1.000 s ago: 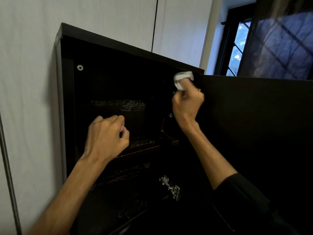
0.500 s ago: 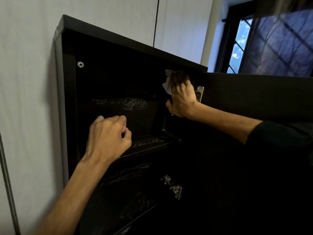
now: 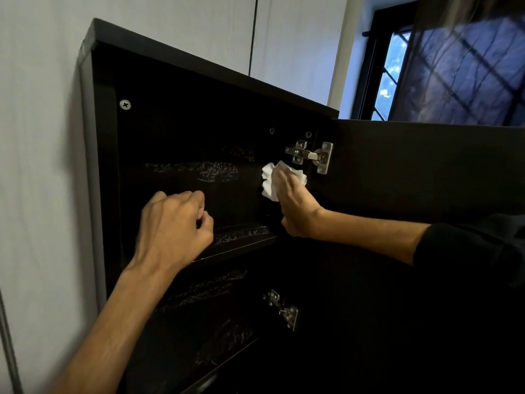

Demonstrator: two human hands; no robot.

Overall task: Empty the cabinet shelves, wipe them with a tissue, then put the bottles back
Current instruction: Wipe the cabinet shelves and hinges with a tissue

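The dark cabinet (image 3: 199,61) hangs on the wall with its door (image 3: 426,166) swung open to the right. No bottles are in view, and the upper shelf (image 3: 244,237) shows streaky smears. My right hand (image 3: 298,211) presses a crumpled white tissue (image 3: 267,183) flat against the inner right side, just below the upper hinge (image 3: 312,156). Its fingers are blurred. My left hand (image 3: 173,226) hovers in front of the upper shelf with its fingers curled into a fist and nothing in it.
A second metal hinge (image 3: 284,309) sits lower on the right side, beside a lower shelf (image 3: 216,345) that is also smeared. A white wall (image 3: 42,166) lies left of the cabinet. A barred window (image 3: 392,81) is at the upper right.
My right hand has moved the tissue down from the top right corner to below the upper hinge, which is now uncovered. My left hand has stayed put.
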